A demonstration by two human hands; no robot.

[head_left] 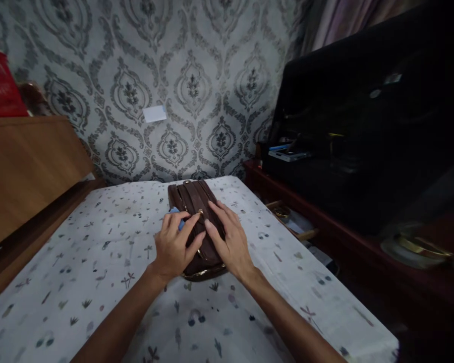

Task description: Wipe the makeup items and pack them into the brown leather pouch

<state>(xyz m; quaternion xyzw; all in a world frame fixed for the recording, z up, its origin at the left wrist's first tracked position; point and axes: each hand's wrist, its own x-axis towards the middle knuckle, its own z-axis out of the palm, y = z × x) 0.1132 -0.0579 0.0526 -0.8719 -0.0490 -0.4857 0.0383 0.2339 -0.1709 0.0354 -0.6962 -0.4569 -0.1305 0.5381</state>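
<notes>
A dark brown handbag (pixel 196 196) with gold-coloured zips lies on the patterned white sheet (pixel 128 242). My left hand (pixel 173 244) is over its left side, fingers bent, with the index fingertip by a small gold clasp (pixel 201 214). A piece of blue cloth (pixel 181 225) shows between and beyond the left fingers, mostly hidden under them. On the bag's right side rests my right hand (pixel 232 241), fingers stretched out along the leather and thumb pointing towards the clasp. The part of the bag beneath both hands is hidden.
A wooden panel (pixel 26 166) borders the sheet on the left, with a red object (pixel 2 85) on top. To the right stand a large black screen (pixel 363 126) and a dark red cabinet (pixel 348 247) with an open drawer (pixel 306 234). Patterned wallpaper (pixel 192 101) rises behind.
</notes>
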